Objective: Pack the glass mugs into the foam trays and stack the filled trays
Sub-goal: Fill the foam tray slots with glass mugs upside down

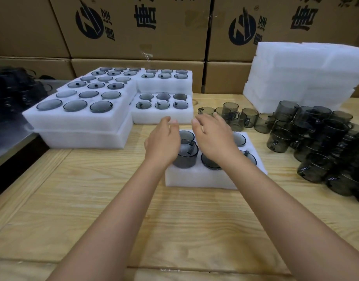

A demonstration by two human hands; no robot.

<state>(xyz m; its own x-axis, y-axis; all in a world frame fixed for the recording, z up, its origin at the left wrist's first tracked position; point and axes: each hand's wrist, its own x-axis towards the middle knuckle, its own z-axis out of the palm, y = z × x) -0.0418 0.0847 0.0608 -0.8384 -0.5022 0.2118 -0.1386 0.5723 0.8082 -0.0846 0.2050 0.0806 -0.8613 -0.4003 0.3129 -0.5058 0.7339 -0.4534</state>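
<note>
- The foam tray [203, 180] lies on the wooden worktop [113, 209], right in front of the person, with dark glass mugs in its pockets.
- The left hand [163, 138] is over the tray's left end, fingers loosely spread and slightly bent, holding nothing.
- One mug [185, 158] stands proud of the front-left pocket, just under and beside the left palm; whether they touch cannot be told.
- The right hand [213, 136] is over the tray's middle, fingers spread and relaxed, gripping nothing and hiding the pockets beneath it.
- Loose mugs [316, 142] are heaped on the worktop to the right of the tray, near the right hand but apart from it.
- Filled trays [81, 114] sit stacked at the left and behind.
- Empty foam blocks [304, 78] are piled at the back right.
</note>
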